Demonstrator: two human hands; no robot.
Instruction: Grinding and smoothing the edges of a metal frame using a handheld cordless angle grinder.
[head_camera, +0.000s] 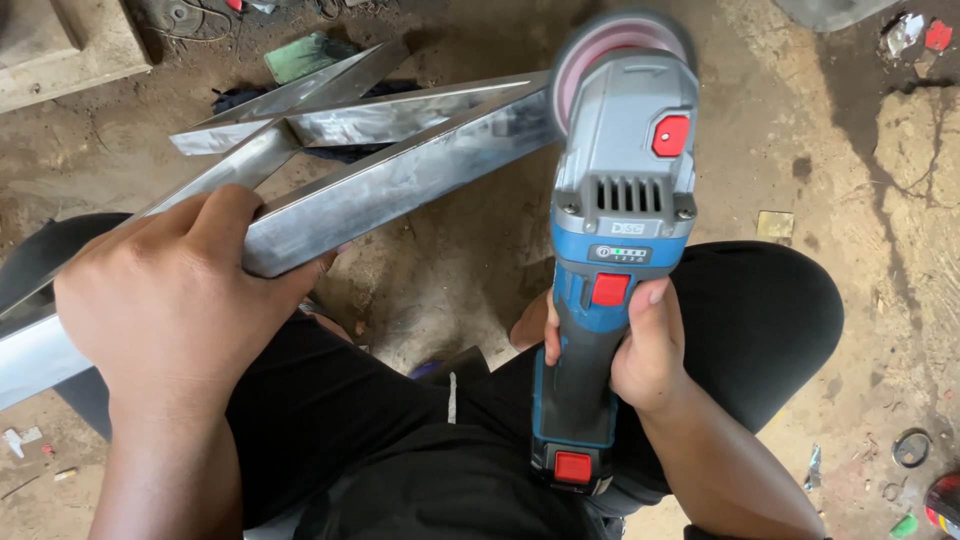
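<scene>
Looking down from the head camera, I see the dirt floor (880, 200) filling the frame, littered with small scraps. Across it, from lower left toward upper centre, runs the largest worked piece: a frame of square steel tubes (400, 180), several bright lengths meeting at angles, one long member resting over my black-trousered knees (400, 440). A wooden block (60, 45) lies at the upper left corner, and a green scrap (305, 55) lies beyond the tubes.

Next in size, the cordless angle grinder (615, 230), grey-headed with a blue body and red buttons, points away from me; its disc (610, 45) sits at the far end of the long tube, touching or just beside the metal. I cannot tell whether the disc is spinning; no sparks show.

My left hand (170, 300) is clamped over the near part of the long tube, fingers wrapped on its upper face, steadying it. My right hand (640, 350) is closed around the grinder's handle, thumb just beside the red switch.

As a judgement of progress: the frame appears already joined, and the tubes look mostly bright, so the grinding seems under way at the end near the disc. How much surface or how many joints remain, I cannot tell from this view.
</scene>
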